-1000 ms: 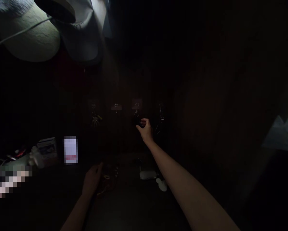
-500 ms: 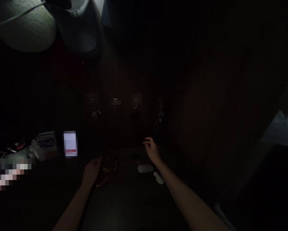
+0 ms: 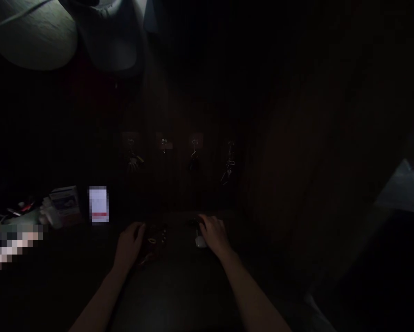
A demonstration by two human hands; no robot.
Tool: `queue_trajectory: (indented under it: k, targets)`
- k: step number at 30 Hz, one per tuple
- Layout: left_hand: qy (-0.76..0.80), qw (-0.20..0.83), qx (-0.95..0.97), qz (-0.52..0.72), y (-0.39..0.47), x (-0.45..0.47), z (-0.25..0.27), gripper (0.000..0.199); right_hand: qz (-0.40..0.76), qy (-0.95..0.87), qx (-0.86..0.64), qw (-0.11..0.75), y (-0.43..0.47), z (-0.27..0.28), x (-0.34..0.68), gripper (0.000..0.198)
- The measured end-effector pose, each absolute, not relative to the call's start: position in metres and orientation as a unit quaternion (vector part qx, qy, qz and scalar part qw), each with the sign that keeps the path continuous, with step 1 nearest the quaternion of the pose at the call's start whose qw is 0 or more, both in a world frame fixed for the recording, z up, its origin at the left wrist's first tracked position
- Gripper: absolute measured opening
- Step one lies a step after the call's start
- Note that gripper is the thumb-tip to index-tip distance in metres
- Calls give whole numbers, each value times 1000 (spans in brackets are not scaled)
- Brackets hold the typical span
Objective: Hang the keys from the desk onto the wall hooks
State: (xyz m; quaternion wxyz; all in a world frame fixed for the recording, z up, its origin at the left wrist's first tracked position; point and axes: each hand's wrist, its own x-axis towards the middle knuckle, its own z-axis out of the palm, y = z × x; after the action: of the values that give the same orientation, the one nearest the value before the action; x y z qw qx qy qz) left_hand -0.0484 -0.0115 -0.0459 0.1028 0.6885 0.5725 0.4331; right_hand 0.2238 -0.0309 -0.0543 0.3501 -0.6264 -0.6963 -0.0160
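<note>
In very dim light, my left hand rests palm down on the dark tabletop, thumb apart from the fingers. Just to its right lies a dark reddish cluster with a yellow ring and a row of small pale dots; I cannot make out what it is. My right hand is low over the table with its fingers stretched leftward. Its fingertips are near a small dark object. A whitish rounded object shows partly from under the hand.
Bunches of keys hang from wall hooks, one at the left and one at the right. A lit, blurred screen, a box and a white bottle stand at the left. Caps hang above.
My right hand has come down from above the table onto the whitish object, now covering most of it. My left hand has barely moved. The view has shifted slightly.
</note>
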Motion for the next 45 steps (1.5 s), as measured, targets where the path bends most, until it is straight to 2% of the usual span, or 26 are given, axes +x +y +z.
queue_trajectory:
  k: [4, 7, 13, 18, 24, 29, 41, 45]
  targets:
    - [525, 45, 713, 463, -15, -47, -45, 37, 6, -711, -638, 295, -32, -51, 217, 36]
    - [497, 34, 736, 459, -15, -42, -37, 35, 45, -744, -603, 286, -34, -47, 215, 35]
    - [452, 89, 815, 352, -15, -2, -28, 27, 117, -793, -515, 302, -32, -49, 215, 35]
    - [460, 79, 833, 297, -20, 39, -47, 30, 155, -790, -509, 306, -32, -47, 215, 36]
    - [456, 74, 825, 325, -21, 44, -57, 23, 179, -762, -523, 337, -25, -50, 215, 41]
    - [404, 116, 821, 386, -20, 39, -55, 20, 166, -756, -558, 300, -20, -56, 216, 33]
    - [401, 178, 782, 442, -13, 38, -67, 27, 185, -755, -526, 344, -22, -53, 214, 23]
    - [394, 202, 773, 455, -14, 37, -65, 25, 179, -756, -544, 316, -26, -51, 213, 28]
